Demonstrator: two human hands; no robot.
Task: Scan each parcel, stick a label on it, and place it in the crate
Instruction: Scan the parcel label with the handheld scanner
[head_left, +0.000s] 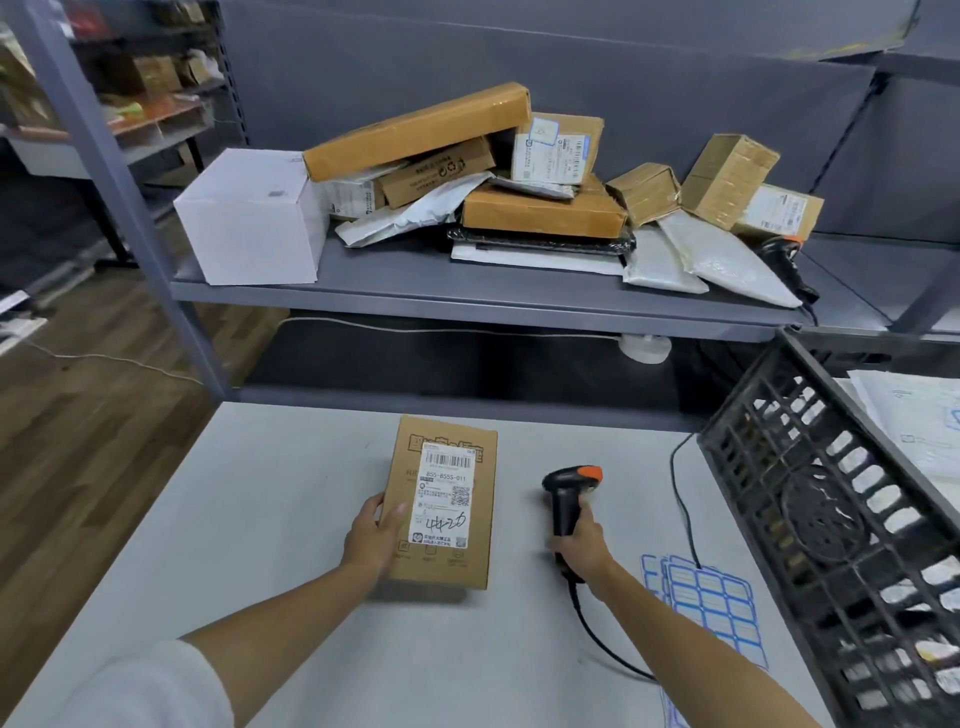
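Near the middle of the bench (270, 493), the left hand (371, 540) grips the left edge of a brown parcel (441, 504) lying flat, label up, while the right hand (584, 545) is wrapped round the handle of a black scanner (569, 493) just beside it. Blue label sheets (711, 603) lie toward the right edge, beside the black crate (831, 519); more parcels (519, 187) are heaped on the shelf (467, 291) beyond the far edge.

Even, diffuse overhead light is filling the scene, moderately bright and without glare. A soft, short shadow is falling under the near edge of the parcel (441, 501) on the table (260, 519). Wide-angle distortion is bending the shelf post (111, 171) and the crate (841, 525) toward the frame edges. Corners are blurring, notably the left background and the sleeve (130, 686); label print is reading only partly.
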